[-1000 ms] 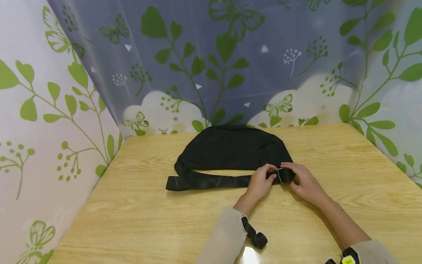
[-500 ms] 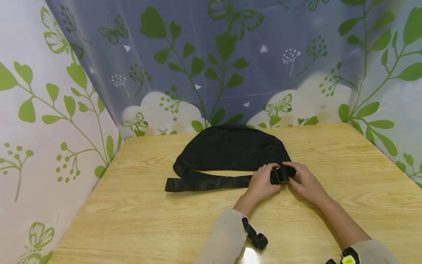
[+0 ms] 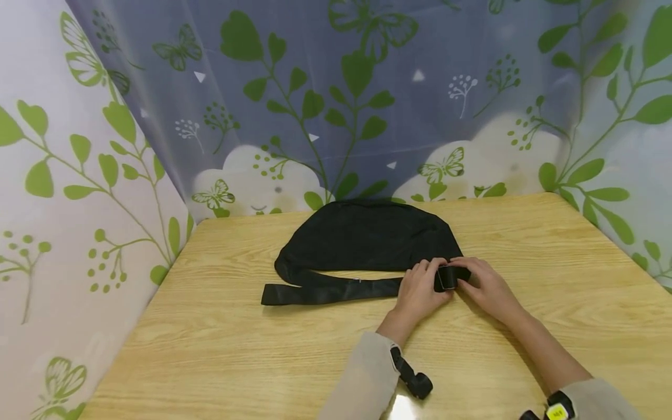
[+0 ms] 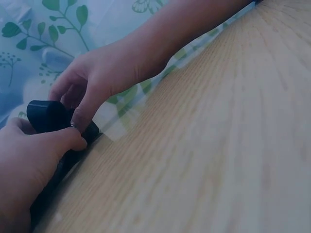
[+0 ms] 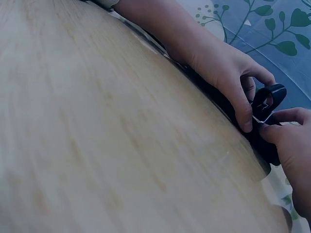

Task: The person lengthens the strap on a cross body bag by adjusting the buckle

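Observation:
A black half-moon waist bag (image 3: 367,236) lies flat on the wooden table, its black strap (image 3: 325,291) stretched along the near side. At the strap's right part sits a thin metal slide buckle (image 3: 443,278), with a loop of webbing (image 5: 277,92) standing up through it. My left hand (image 3: 420,291) pinches the strap just left of the buckle, thumb low and fingers over the top edge. From the right, my right hand (image 3: 488,291) pinches the strap at the buckle's other side. In the left wrist view the thumbs nearly meet below the webbing loop.
The wooden table (image 3: 236,361) runs back to a blue curtain (image 3: 294,116) printed with leaves and butterflies. Pale printed panels (image 3: 79,192) stand at both sides. A black band end (image 3: 417,382) dangles from the left sleeve.
My left hand has shifted right, closer to the buckle, its thumb now lower on the strap. The buckle has moved slightly left, and the webbing loop stands out more.

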A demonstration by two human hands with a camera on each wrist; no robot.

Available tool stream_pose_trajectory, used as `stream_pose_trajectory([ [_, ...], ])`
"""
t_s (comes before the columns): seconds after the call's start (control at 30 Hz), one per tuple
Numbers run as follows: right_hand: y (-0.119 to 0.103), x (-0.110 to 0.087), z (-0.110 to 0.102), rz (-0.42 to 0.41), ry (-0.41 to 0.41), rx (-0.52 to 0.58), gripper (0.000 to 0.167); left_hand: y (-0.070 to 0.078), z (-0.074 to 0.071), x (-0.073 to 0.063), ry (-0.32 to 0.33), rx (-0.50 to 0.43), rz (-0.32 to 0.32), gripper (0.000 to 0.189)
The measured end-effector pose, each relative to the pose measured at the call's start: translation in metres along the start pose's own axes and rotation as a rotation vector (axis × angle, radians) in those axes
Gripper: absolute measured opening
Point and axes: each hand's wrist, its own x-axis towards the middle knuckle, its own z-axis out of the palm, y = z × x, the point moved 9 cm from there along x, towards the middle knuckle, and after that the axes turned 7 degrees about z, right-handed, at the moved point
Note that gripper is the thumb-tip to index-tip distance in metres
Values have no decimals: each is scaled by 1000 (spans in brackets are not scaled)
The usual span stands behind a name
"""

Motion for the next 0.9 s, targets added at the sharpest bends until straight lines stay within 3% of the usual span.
stream_pose_trajectory([
  [0.3, 2, 3, -7, 57, 87, 17, 27, -5, -1, 0, 5, -102, -66, 57],
  [0.53, 22, 7, -14, 285, 79, 77, 14, -10, -5, 3, 61, -192, -121, 57],
  [0.6, 25, 6, -16, 313, 85, 94, 12, -9, -5, 3, 56, -201, -122, 57],
  [0.9, 9, 7, -5, 146, 55, 105, 10, -5, -1, 0, 21, -202, -80, 57],
])
